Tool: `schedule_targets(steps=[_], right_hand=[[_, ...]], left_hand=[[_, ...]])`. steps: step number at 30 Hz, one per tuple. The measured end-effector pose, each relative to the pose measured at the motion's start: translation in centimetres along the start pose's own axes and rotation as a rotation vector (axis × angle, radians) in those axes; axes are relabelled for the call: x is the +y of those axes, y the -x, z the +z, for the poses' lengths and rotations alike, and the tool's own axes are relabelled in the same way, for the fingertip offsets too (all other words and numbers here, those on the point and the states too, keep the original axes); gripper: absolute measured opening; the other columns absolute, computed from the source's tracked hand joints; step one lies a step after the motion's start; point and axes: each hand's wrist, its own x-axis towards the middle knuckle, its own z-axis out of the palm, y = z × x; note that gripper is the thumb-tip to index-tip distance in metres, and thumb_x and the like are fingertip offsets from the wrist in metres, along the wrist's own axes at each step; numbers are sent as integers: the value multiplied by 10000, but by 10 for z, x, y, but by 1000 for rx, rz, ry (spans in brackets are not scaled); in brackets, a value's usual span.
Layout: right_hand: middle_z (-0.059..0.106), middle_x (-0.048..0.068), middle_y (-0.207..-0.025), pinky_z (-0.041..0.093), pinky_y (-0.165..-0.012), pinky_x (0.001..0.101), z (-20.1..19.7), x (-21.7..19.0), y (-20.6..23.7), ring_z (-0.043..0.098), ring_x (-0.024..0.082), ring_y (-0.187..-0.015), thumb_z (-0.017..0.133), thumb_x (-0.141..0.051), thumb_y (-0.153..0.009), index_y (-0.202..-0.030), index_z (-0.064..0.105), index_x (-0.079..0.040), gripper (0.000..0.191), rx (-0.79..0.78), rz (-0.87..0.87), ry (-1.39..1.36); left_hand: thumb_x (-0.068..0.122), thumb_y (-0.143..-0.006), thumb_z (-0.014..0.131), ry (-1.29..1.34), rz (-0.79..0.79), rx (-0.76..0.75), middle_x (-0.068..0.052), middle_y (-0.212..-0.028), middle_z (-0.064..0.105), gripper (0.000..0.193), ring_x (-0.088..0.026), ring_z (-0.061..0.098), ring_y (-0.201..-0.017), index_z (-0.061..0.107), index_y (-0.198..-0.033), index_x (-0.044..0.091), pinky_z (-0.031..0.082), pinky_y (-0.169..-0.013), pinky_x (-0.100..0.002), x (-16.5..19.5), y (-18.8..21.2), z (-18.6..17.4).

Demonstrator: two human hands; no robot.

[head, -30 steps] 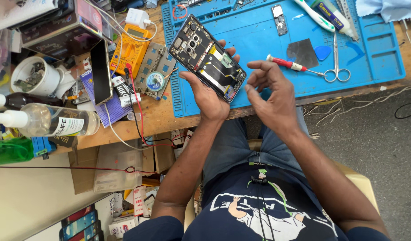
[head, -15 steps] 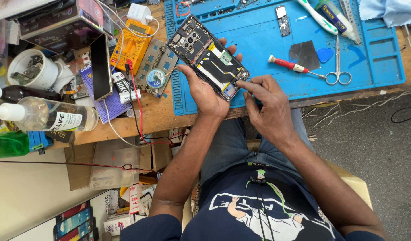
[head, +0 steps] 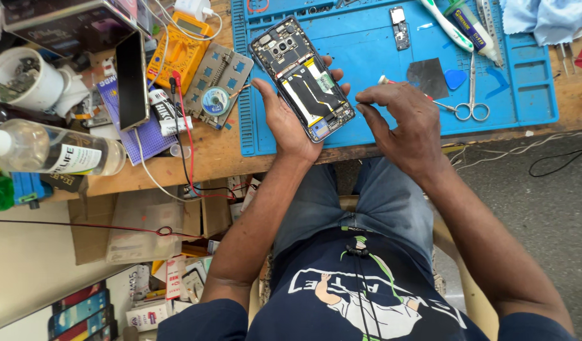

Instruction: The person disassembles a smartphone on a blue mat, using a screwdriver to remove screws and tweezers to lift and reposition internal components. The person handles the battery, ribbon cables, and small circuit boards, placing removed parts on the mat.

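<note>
Opened smartphone (head: 303,79), back cover off, boards and flex cables exposed, camera end pointing up-left. It lies tilted in the left hand (head: 289,123), above the near edge of the blue work mat (head: 366,136).

Left hand: palm up under the phone, thumb along its left edge, fingertips curling over the right edge. Forearm rises from the lap, elbow bent. Grasping the phone firmly.

Right hand (head: 404,123): knuckles up, thumb and forefinger pinched together just beside the phone's lower right corner. Whether they nip a small part cannot be told. The red-handled screwdriver (head: 387,81) lies on the mat, partly hidden behind this hand.

Edges and room: desk (head: 196,158) front edge runs just below both hands; the mat's near rim is under the wrists. Bare mat lies above and right of the phone. Scissors (head: 471,95), a blue pick (head: 455,78) and a dark square patch (head: 428,77) sit close right of the right hand. Left of the mat the desk is crowded: yellow multimeter (head: 180,44), solder wick reel (head: 215,100), clear bottle (head: 57,151).

Change: half a second ago the right forefinger touched the phone's lower end; now the hand has drawn off to the right. The phone is held at much the same angle.
</note>
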Motion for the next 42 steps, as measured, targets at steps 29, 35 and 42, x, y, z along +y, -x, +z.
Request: schedule_targets(steps=[29,35,42], right_hand=[[700,68,-1191,584,-947,425,-22,2,-37,723,232,-1036,692,-88,-906,-1338,600,-112,443,-544,-500,357],[695,79,-1217,585,-965,420,-24,2,-37,715,221,-1040,679,-95,-944,-1333,592,-95,399,-532,-502,342],[706,106,-1260,590,-954,372,-22,9,-47,704,259,-1139,633,-95,-916,-1390,586,-140,479,-630,-548,420]], left_hand=[[750,-1045,230,-35,-160,9,-195,-1194,669,894,-317,709,-1059,558,-1347,-25,625,-890,-451,-2,-14,-11],[747,-1030,219,-27,-173,25,-192,-1176,668,886,-308,711,-1053,544,-1343,-15,633,-881,-440,-5,-16,-14],[722,-1047,175,-114,-183,-18,-181,-1155,668,846,-271,719,-1024,548,-1312,11,651,-854,-402,-6,-16,-13]])
